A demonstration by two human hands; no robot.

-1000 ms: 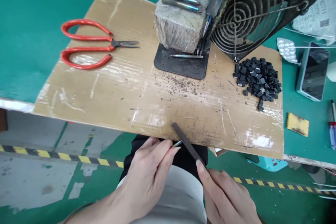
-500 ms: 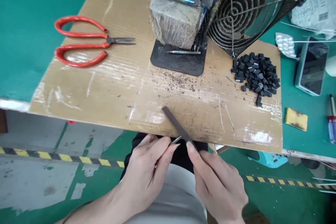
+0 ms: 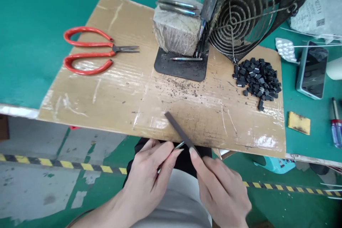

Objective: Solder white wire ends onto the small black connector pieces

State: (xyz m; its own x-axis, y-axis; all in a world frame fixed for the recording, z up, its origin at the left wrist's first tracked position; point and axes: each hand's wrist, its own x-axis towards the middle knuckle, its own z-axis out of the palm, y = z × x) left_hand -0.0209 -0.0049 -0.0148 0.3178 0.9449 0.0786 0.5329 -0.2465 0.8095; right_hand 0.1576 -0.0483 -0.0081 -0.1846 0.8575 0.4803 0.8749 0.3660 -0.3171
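Left hand (image 3: 149, 181): fingers pinched on thin metal tip (image 3: 179, 145), at cardboard sheet's (image 3: 107, 92) 6 o'clock edge.
Right hand (image 3: 221, 192): fingers clamped on flat file (image 3: 179, 131), blade across tip, pointing 10 o'clock.
Scissors (image 3: 91, 50): 10 o'clock, well apart.

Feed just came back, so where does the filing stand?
Dark filings already litter the cardboard. In hand: the left hand pinches a thin metal tip at the board's edge, and the right hand lays a flat file across it. More tips lie on the block and on the black plate; whether those are finished cannot be told.
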